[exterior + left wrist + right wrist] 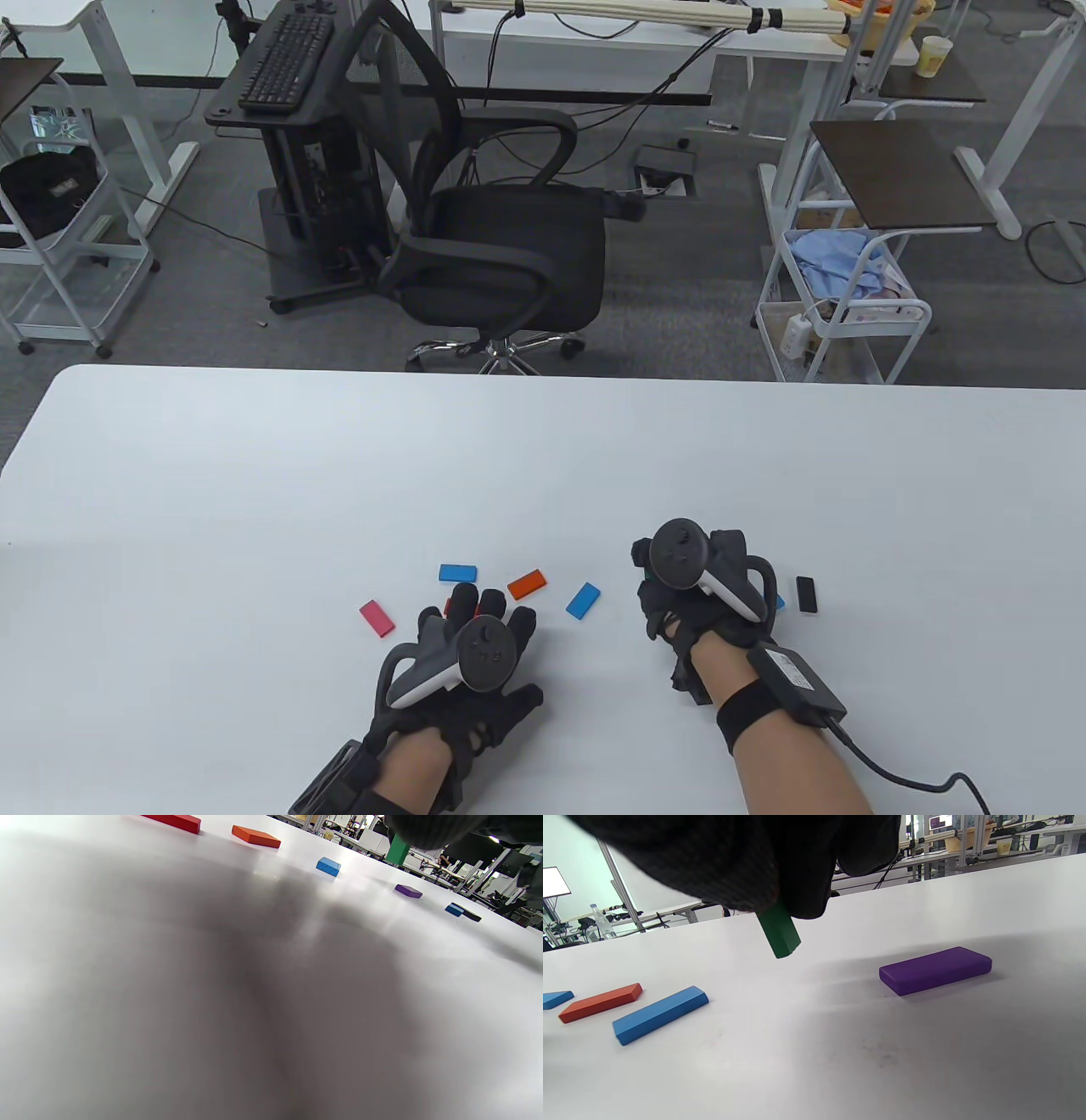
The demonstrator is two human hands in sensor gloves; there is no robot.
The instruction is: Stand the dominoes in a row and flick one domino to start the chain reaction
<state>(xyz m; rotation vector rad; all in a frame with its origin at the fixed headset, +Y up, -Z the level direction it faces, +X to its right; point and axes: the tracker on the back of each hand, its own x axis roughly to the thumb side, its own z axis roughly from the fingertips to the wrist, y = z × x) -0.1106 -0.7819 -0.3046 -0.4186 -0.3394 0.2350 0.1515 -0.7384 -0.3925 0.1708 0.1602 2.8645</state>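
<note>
My right hand hovers above the white table and pinches a green domino, tilted and clear of the surface; it also shows in the left wrist view as the green domino. A purple domino lies flat under this hand. My left hand rests with straight fingers on the table, a red domino partly under its fingertips. Lying flat are a pink domino, a blue domino, an orange domino, another blue domino and a black domino.
A black office chair stands beyond the table's far edge, with a white trolley to its right. A cable runs from my right wrist toward the table's near edge.
</note>
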